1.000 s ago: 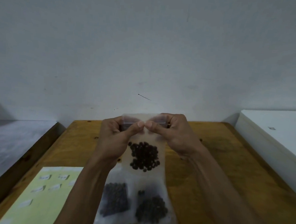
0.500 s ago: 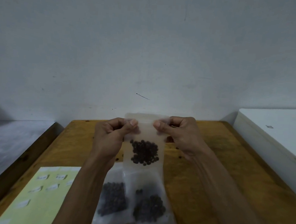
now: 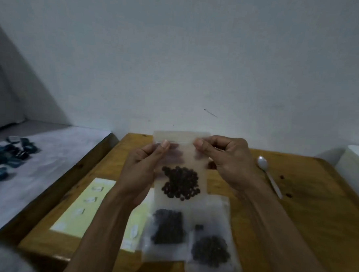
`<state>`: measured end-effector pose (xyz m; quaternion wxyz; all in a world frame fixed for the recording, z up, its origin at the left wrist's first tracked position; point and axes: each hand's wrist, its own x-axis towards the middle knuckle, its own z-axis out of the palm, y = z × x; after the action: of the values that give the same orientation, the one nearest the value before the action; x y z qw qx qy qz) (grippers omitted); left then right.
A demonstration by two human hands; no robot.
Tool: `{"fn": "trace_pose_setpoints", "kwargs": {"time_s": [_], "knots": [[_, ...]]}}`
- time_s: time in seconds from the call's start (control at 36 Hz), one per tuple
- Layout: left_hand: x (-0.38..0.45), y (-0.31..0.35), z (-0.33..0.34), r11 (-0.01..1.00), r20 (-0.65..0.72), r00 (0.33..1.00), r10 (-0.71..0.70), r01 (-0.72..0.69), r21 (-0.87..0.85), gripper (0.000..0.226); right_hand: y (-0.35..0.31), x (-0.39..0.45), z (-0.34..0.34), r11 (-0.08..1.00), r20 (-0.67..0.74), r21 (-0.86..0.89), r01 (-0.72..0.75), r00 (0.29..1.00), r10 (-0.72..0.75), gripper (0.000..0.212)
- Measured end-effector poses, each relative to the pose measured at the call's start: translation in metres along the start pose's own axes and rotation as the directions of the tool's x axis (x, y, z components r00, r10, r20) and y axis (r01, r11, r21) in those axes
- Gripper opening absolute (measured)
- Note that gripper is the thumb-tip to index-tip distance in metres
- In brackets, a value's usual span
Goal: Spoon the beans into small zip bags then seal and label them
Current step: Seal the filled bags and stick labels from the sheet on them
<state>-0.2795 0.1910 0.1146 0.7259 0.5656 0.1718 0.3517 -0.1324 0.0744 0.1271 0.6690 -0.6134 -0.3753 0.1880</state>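
Observation:
I hold a small clear zip bag (image 3: 180,173) upright above the wooden table (image 3: 308,206), with dark beans (image 3: 181,183) pooled in its lower half. My left hand (image 3: 143,169) pinches the zip strip near its left end between thumb and finger. At the strip's right end my right hand (image 3: 225,159) pinches it the same way. Two more bean-filled bags lie flat below: one at the middle (image 3: 166,229), one to its right (image 3: 211,251). A yellow label sheet (image 3: 82,205) with small white stickers lies at the left, partly under my left forearm.
A white plastic spoon (image 3: 268,175) lies on the table right of my right hand, with a few loose beans (image 3: 282,176) near it. A white surface (image 3: 35,169) at the left carries several dark blue packets (image 3: 7,157). A white box edge (image 3: 355,167) stands at the right.
My thumbs have slid apart along the zip strip, from meeting at its middle to near its two ends. The view has swung left, bringing the spoon and blue packets into sight.

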Motion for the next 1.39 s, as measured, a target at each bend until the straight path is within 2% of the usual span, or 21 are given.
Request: {"fn": "trace_pose_setpoints", "kwargs": {"time_s": [0.11, 0.19, 0.31, 0.42, 0.47, 0.58, 0.69, 0.86, 0.97, 1.17, 1.28, 1.39], "knots": [[-0.011, 0.005, -0.032, 0.998, -0.158, 0.987, 0.028, -0.02, 0.051, 0.024, 0.012, 0.006, 0.038, 1.0, 0.073, -0.012, 0.018, 0.997, -0.018, 0.006], [-0.02, 0.012, -0.068, 0.997, -0.301, 0.952, 0.058, -0.037, 0.073, 0.023, 0.024, 0.008, 0.063, 0.996, 0.107, -0.066, 0.058, 0.993, -0.05, 0.009], [-0.033, 0.026, -0.114, 0.993, -0.462, 0.88, 0.111, -0.076, 0.095, 0.024, 0.047, 0.01, 0.093, 0.967, 0.176, -0.255, 0.02, 0.984, 0.026, 0.008], [-0.043, 0.034, -0.147, 0.991, -0.584, 0.802, 0.127, -0.072, 0.117, 0.026, 0.064, 0.01, 0.123, 0.886, 0.241, -0.463, 0.019, 0.965, 0.105, 0.015], [-0.047, 0.035, -0.162, 0.988, -0.607, 0.782, 0.138, -0.063, 0.144, 0.027, 0.069, 0.007, 0.134, 0.833, 0.293, -0.551, 0.043, 0.945, 0.145, 0.015], [-0.052, 0.033, -0.183, 0.986, -0.602, 0.786, 0.14, -0.054, 0.159, 0.027, 0.079, -0.003, 0.146, 0.7, 0.355, -0.708, 0.089, 0.903, 0.244, 0.017], [-0.051, 0.028, -0.194, 0.986, -0.601, 0.788, 0.135, -0.049, 0.157, 0.024, 0.085, -0.013, 0.15, 0.566, 0.32, -0.818, 0.102, 0.899, 0.3, 0.026], [-0.044, 0.017, -0.199, 0.996, -0.605, 0.793, 0.079, -0.031, 0.089, 0.021, 0.091, -0.019, 0.16, 0.466, 0.252, -0.88, 0.092, 0.922, 0.294, 0.033], [-0.04, 0.013, -0.196, 0.998, -0.604, 0.796, 0.042, -0.009, 0.059, 0.02, 0.093, -0.02, 0.164, 0.476, 0.239, -0.877, 0.069, 0.921, 0.308, 0.031], [-0.038, 0.013, -0.195, 0.999, -0.592, 0.806, 0.005, 0.017, 0.031, 0.02, 0.088, -0.018, 0.162, 0.56, 0.267, -0.828, 0.032, 0.9, 0.344, 0.028], [-0.038, 0.013, -0.193, 0.999, -0.588, 0.809, -0.006, 0.025, 0.025, 0.02, 0.074, -0.011, 0.154, 0.639, 0.29, -0.768, 0.031, 0.907, 0.305, 0.026], [-0.036, 0.012, -0.191, 0.999, -0.582, 0.813, -0.002, 0.027, 0.034, 0.021, 0.051, -0.007, 0.147, 0.769, 0.347, -0.638, 0.046, 0.909, 0.233, 0.021]]}}
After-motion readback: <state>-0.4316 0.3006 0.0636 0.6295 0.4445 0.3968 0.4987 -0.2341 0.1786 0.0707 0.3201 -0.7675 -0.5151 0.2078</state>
